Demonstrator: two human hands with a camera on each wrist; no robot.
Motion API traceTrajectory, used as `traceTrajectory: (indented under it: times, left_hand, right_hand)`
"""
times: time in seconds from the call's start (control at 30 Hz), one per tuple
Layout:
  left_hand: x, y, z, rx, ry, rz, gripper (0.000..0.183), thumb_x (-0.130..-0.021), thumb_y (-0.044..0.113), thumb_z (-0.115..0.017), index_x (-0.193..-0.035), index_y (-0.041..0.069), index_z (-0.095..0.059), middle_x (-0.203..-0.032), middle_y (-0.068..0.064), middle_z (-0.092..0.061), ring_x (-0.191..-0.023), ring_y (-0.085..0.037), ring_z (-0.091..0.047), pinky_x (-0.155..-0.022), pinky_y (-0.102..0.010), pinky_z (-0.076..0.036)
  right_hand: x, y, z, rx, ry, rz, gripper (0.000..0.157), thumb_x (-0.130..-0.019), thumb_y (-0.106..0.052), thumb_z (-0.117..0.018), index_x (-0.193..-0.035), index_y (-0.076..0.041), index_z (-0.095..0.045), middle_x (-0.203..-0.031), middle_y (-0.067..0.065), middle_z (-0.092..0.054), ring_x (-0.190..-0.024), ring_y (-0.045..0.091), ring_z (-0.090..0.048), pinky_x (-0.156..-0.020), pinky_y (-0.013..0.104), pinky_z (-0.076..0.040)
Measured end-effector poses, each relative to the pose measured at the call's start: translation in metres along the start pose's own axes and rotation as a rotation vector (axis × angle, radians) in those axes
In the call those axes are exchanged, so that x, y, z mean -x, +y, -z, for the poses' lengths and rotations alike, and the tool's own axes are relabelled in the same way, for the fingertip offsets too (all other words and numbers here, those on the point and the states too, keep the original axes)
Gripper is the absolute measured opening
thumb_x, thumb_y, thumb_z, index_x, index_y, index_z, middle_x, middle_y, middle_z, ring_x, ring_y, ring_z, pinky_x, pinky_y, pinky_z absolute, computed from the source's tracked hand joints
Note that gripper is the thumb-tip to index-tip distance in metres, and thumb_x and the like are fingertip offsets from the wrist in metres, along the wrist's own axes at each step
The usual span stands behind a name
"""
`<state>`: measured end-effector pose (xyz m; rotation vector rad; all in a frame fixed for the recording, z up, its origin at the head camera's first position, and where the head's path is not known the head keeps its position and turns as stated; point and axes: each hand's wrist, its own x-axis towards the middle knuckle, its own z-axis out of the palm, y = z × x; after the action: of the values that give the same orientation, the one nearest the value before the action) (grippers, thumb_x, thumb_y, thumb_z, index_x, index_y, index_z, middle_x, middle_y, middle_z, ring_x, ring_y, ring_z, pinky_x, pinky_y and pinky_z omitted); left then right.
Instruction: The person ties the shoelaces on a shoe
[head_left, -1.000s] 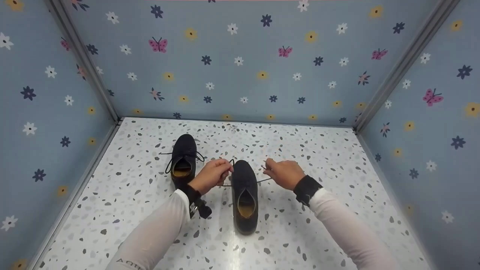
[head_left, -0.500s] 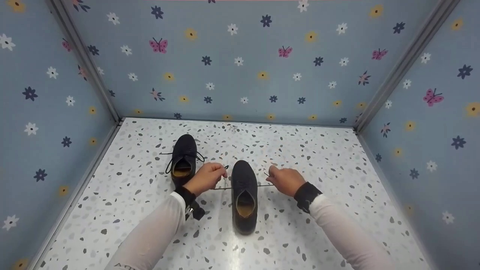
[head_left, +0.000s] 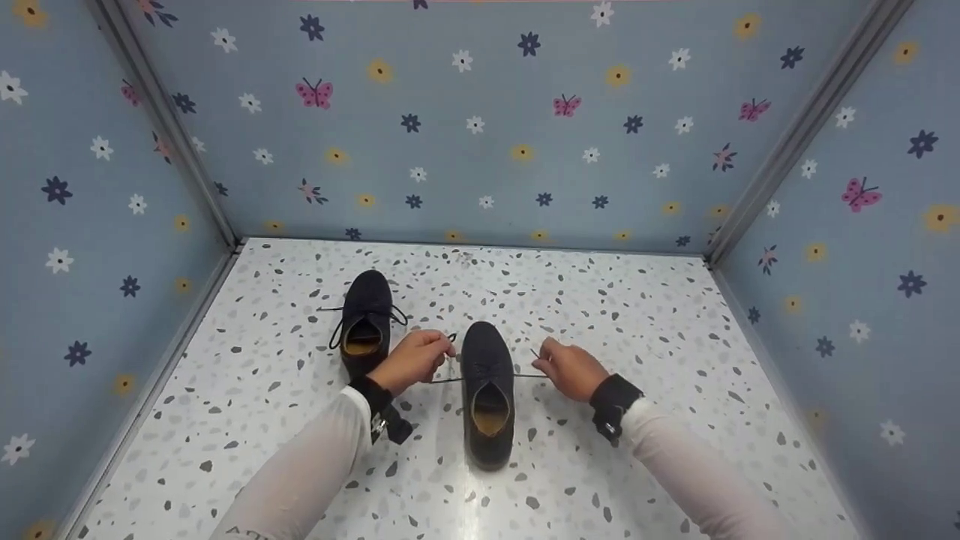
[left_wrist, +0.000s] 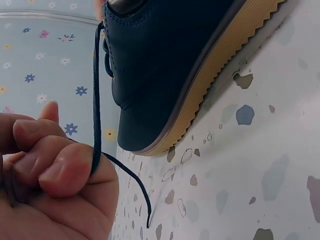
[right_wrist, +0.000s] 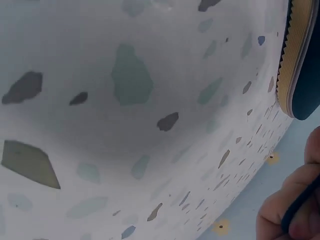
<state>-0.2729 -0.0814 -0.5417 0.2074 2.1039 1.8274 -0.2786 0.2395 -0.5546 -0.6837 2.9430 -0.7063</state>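
Note:
A dark navy lace-up shoe (head_left: 482,351) with a ridged tan sole stands upright between my hands, toe away from me. My left hand (head_left: 414,358) grips one end of its shoelace (left_wrist: 96,95), which runs from the eyelets into the curled fingers; a loose tail hangs below them in the left wrist view. On the other side my right hand (head_left: 576,369) pinches the opposite lace end (head_left: 531,376), drawn out sideways from the shoe. In the right wrist view a strand of lace (right_wrist: 300,202) crosses the curled fingers. Both laces look taut and nearly level.
A matching second shoe (head_left: 367,300) stands to the left, its lace tied in a bow, close to my left hand. The white speckled surface (head_left: 615,480) is bounded by blue floral panels (head_left: 450,150) at the back and both sides.
Both hands have moved slightly outward and down from the shoe, drawing the lace ends straighter to each side. In the last half second they have barely moved. The shoes stay in place.

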Motion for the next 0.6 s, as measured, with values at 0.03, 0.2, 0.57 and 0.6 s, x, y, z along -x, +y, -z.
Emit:
traceTrajectory:
  times: [0.03,0.2,0.57,0.6]
  left_hand:
    - [-0.001,0.0,0.0,0.008,0.0,-0.001,0.025,-0.106,0.014,-0.048,-0.097,-0.002,-0.065,-0.063,0.004,-0.045,-0.05,-0.008,-0.037,-0.05,-0.023,-0.035]
    - [-0.004,0.002,0.0,0.102,0.034,0.019,0.027,-0.107,0.016,-0.048,-0.103,-0.007,-0.062,-0.07,0.001,-0.054,-0.056,-0.01,-0.048,-0.053,-0.024,-0.045]
    - [-0.009,0.002,0.001,0.16,0.124,0.055,0.023,-0.109,0.019,-0.048,-0.107,0.002,-0.062,-0.078,-0.001,-0.064,-0.069,-0.014,-0.065,-0.065,-0.028,-0.057]
    - [-0.009,0.003,0.001,0.155,0.126,0.055,0.022,-0.109,0.019,-0.049,-0.106,0.003,-0.063,-0.078,-0.001,-0.064,-0.069,-0.014,-0.065,-0.066,-0.027,-0.057]
  right_hand:
    - [-0.001,0.0,0.001,-0.047,-0.005,-0.019,0.018,-0.105,-0.025,-0.063,-0.095,-0.012,-0.057,-0.071,0.0,-0.063,-0.06,0.009,-0.052,-0.057,0.029,-0.043]
    - [-0.008,0.004,0.008,-0.288,0.029,-0.185,0.018,-0.109,-0.025,-0.056,-0.096,-0.012,-0.055,-0.071,0.002,-0.065,-0.061,0.01,-0.055,-0.059,0.027,-0.042]
    - [-0.026,0.01,0.024,-0.585,0.082,-0.434,0.031,-0.112,-0.033,-0.045,-0.114,-0.005,-0.057,-0.075,-0.003,-0.045,-0.057,0.011,-0.041,-0.055,0.026,-0.04]
    - [-0.028,0.011,0.026,-0.6,0.076,-0.445,0.033,-0.112,-0.033,-0.045,-0.119,-0.003,-0.057,-0.076,-0.003,-0.046,-0.059,0.011,-0.042,-0.055,0.026,-0.041]
